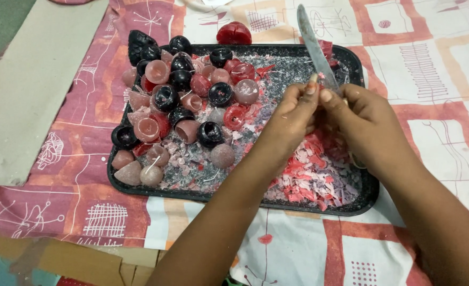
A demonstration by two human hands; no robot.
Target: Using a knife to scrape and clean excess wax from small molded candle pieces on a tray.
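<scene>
While your hands meet over the right half of the black tray (pixel 373 186), the patterned red, orange and white cloth (pixel 430 63) spreads under everything, reaching past the tray on all sides. Left of the tray, a grey cardboard sheet (pixel 28 90) lies on that cloth. The tray itself holds a heap of wax pieces: black, red and pink candle shells (pixel 181 100) crowd its left half, some domed, some cupped with the hollow up, and loose pink and red wax shavings (pixel 308 182) pile up in its near right corner. Just beyond the tray's far rim, one red wax piece (pixel 234 33) sits on the cloth.

Your right hand (pixel 369 122) is above the tray's right half, fingers curled around the handle of a knife (pixel 315 47), whose blade slants up and away past the far rim. Your left hand (pixel 293 116) is touching the right one, its thumb and fingertips (pixel 313 85) pressed together at the base of the blade, pinching something there; what they pinch is too small and covered to tell. Both forearms come in from the tray's near side.
</scene>
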